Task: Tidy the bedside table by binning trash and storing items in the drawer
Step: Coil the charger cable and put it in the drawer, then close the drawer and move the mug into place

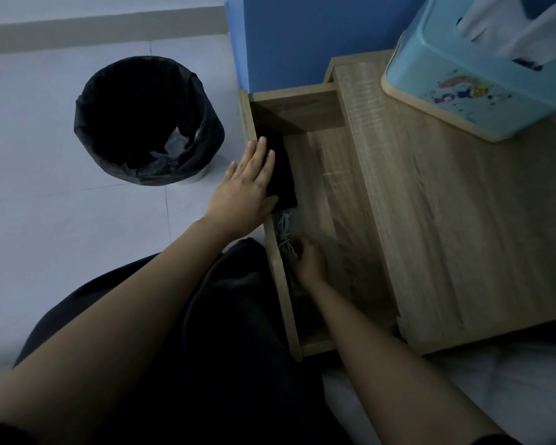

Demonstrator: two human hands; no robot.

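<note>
Right hand (308, 261) pinches the cable (284, 229) in the drawer (278, 268); left hand (249, 184), spread flat, could shut it on fingers.

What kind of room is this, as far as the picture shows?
Most likely a bedroom. A wooden bedside table with an open drawer stands against a blue wall, pale bedding lies next to it, and a lined bin stands on the tiled floor.
</note>
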